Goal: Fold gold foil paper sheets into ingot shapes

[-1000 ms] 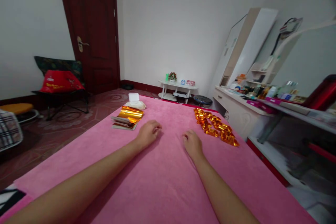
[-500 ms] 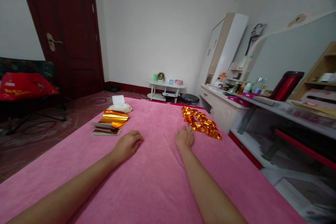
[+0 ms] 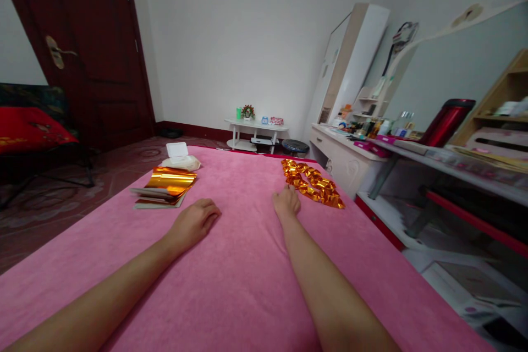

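My left hand (image 3: pixel 196 224) rests on the pink cloth (image 3: pixel 243 264), fingers loosely curled, with nothing visible in it. To its upper left lies a stack of shiny gold foil sheets (image 3: pixel 171 179), their top sheets bent over and grey-backed layers beneath. My right hand (image 3: pixel 287 201) also lies on the cloth, its fingers folded under and nothing showing in them. Just beyond and to the right of that hand are rows of folded gold foil pieces (image 3: pixel 315 184), laid out slantwise. A gap separates the two hands.
Behind the foil stack sits a white packet with its lid raised (image 3: pixel 178 154). A dressing table (image 3: pixel 350 151) with bottles and a red flask (image 3: pixel 447 124) stands on the right. A low white table (image 3: pixel 258 126) is at the far wall, with a round stool (image 3: pixel 295 147) near it.
My right hand's fingers, spread beside the folded foil pieces before, are now curled in. My left hand stays on the cloth. The whole view has shifted slightly.
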The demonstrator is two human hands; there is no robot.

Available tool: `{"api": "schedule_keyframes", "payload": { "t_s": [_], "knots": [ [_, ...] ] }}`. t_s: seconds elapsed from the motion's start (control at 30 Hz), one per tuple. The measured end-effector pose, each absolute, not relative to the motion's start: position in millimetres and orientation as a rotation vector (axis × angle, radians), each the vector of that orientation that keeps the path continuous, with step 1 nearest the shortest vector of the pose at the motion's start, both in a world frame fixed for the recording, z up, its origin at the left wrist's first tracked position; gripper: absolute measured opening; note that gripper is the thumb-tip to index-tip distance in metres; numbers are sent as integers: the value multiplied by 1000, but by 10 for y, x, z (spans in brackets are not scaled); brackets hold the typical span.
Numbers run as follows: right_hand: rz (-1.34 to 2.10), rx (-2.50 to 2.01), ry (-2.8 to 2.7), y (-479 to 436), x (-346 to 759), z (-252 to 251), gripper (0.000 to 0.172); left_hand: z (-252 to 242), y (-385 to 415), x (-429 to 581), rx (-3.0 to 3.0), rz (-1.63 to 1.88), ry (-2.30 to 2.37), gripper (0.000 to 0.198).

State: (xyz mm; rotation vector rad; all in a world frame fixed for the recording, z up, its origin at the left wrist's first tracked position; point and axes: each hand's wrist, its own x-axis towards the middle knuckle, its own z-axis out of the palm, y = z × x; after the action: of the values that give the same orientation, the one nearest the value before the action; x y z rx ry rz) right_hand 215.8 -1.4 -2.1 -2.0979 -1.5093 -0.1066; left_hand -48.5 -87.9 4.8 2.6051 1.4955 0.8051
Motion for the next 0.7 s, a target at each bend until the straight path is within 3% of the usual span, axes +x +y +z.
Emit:
{"api": "schedule_keyframes", "payload": {
  "t_s": [0.17,0.43,0.6,0.7],
  "knots": [
    [-200,-2036,-1458,-55,2307,22,32,37,-863,-501,2609,793,1495,24],
    [-536,-2087,-1259,-188,3058,161,40,19,-852,-502,2612,803,1498,24],
    [-579,-2135,-1269,-124,3283,51,25,-11,-844,-507,2626,820,1490,23],
    [-608,-2135,-1280,-99,3298,-2,25,-7,-842,-504,2637,822,1491,24]
  ]
}}
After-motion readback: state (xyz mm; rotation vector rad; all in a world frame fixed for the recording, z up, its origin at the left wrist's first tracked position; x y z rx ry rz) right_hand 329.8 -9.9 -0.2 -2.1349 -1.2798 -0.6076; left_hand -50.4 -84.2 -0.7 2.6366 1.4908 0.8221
